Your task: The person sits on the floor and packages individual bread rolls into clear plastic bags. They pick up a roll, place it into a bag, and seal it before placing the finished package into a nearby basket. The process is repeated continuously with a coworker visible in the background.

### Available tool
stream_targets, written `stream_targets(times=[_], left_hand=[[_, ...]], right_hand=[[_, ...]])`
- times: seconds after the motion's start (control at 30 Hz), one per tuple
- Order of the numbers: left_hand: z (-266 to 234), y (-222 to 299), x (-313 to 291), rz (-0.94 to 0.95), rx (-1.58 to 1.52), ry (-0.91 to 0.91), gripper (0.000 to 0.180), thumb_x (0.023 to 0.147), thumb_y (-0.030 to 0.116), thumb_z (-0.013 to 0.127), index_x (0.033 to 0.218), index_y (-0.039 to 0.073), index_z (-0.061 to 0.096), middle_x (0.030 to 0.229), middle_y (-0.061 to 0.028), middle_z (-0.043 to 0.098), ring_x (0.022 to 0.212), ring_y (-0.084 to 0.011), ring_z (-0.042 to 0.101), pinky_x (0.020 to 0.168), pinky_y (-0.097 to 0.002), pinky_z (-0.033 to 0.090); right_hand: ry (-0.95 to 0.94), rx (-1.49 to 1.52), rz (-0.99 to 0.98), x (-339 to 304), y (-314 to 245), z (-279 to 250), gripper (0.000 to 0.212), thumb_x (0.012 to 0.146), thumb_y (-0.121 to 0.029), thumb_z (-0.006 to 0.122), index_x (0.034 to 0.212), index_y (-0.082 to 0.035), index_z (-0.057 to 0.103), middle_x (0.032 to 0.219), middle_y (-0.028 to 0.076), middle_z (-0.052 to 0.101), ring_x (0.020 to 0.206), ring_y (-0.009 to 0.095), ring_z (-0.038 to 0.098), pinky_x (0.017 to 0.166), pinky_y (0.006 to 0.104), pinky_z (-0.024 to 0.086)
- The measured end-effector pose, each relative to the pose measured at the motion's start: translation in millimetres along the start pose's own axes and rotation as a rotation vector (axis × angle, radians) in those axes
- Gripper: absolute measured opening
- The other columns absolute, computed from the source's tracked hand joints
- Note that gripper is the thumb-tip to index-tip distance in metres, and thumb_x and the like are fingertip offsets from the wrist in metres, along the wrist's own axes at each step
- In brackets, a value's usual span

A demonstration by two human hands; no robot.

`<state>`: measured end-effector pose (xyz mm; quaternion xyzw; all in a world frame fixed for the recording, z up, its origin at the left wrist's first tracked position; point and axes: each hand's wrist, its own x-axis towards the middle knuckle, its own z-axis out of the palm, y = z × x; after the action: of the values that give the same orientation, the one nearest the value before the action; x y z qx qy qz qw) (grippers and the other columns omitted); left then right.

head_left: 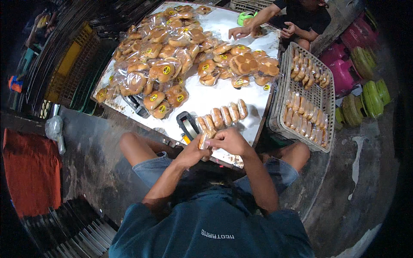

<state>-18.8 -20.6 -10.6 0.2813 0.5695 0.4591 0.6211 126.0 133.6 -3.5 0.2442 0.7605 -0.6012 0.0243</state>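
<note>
My left hand (191,152) is closed around a bun in clear wrap (205,138) near the table's front edge. My right hand (232,142) pinches at the near end of the same bun, its fingertips against the wrap. Just beyond my hands stands a slanting row of wrapped buns (226,114), set on edge side by side. To the left of the row is a dark tape dispenser (188,124) with a roll of clear tape. The fingers of my left hand are partly hidden behind the bun and my right hand.
A big pile of wrapped buns (163,64) with yellow labels covers the white table's (195,96) far part. Right of it, a grey plastic crate (279,124) holds rows of buns. A co-worker's hand (241,32) reaches over the far right edge. Gas cylinders (372,96) stand beyond the crate.
</note>
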Motion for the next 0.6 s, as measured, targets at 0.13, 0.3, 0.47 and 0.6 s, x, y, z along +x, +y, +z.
stream_targets(times=[0.13,0.3,0.47,0.6], left_hand=[[1,-20,12,-0.162,-0.266,-0.01,0.054,0.099,0.032,0.063,0.142,0.004,0.047,0.131,-0.0105,0.061,0.123,-0.0191,0.058,0.103,-0.0357,0.048],[1,-12,31,-0.197,-0.645,-0.051,0.057,0.106,0.049,0.04,0.141,0.005,0.047,0.133,-0.0146,0.06,0.121,-0.0248,0.06,0.101,-0.043,0.052],[-1,-19,72,-0.022,-0.588,0.262,0.05,0.103,0.044,0.048,0.134,0.005,0.051,0.114,-0.0073,0.064,0.11,-0.0217,0.062,0.095,-0.0413,0.05],[18,-21,112,0.032,-0.51,0.392,0.043,0.1,0.043,0.054,0.121,0.006,0.058,0.106,-0.0055,0.065,0.096,-0.0194,0.063,0.092,-0.0376,0.047]], right_hand=[[0.156,-0.113,-0.04,1,56,-11,0.046,0.077,-0.036,0.088,0.103,-0.002,0.071,0.092,0.003,0.067,0.088,0.01,0.06,0.076,0.0283,0.048],[0.165,-0.098,-0.351,-12,44,-17,0.062,0.077,-0.028,0.088,0.127,-0.002,0.062,0.11,0.006,0.066,0.104,0.018,0.061,0.093,0.0324,0.048],[1.007,-0.042,-0.131,25,52,-56,0.053,0.087,-0.019,0.075,0.132,-0.001,0.055,0.118,0.02,0.063,0.111,0.032,0.062,0.095,0.0398,0.049],[0.919,-0.458,-0.003,56,134,-81,0.061,0.086,-0.024,0.071,0.139,-0.005,0.049,0.127,0.026,0.055,0.121,0.041,0.053,0.1,0.0481,0.044]])
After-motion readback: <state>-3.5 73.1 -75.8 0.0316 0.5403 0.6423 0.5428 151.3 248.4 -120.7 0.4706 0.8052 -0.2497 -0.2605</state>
